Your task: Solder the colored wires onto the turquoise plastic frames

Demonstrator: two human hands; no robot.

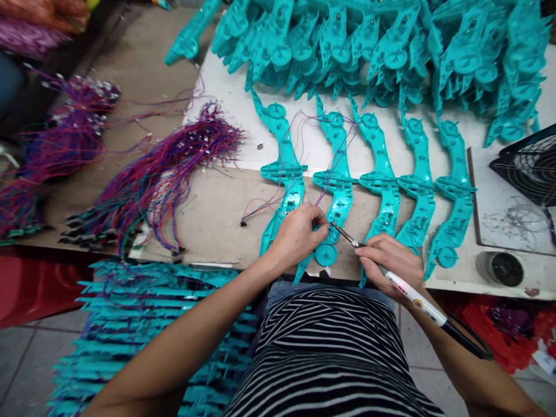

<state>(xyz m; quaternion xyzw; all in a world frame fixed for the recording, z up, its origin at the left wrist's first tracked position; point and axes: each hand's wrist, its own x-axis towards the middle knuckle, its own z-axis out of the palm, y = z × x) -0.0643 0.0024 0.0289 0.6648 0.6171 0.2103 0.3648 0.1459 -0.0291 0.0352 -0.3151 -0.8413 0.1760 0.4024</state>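
My right hand (391, 263) grips a white soldering iron (414, 298), its metal tip pointing left onto the lower part of a teal plastic bow-shaped part (341, 202). Close to that tip, my left hand (299, 231) pinches the end of thin red and purple wires (319, 200) against the same part. These wires loop up over this part and the teal part to its left (289, 194). A small black connector (243, 223) on thin leads lies left of my left hand. More teal parts (382, 200) lie in a row to the right.
A big pile of teal parts (382, 52) fills the back of the table. Wire bundles (174, 162) lie at the left. At the right are a black fan (532, 165), a board with wire scraps (512, 223) and a small round pot (506, 269). Stacked teal parts (152, 347) stand below the front edge.
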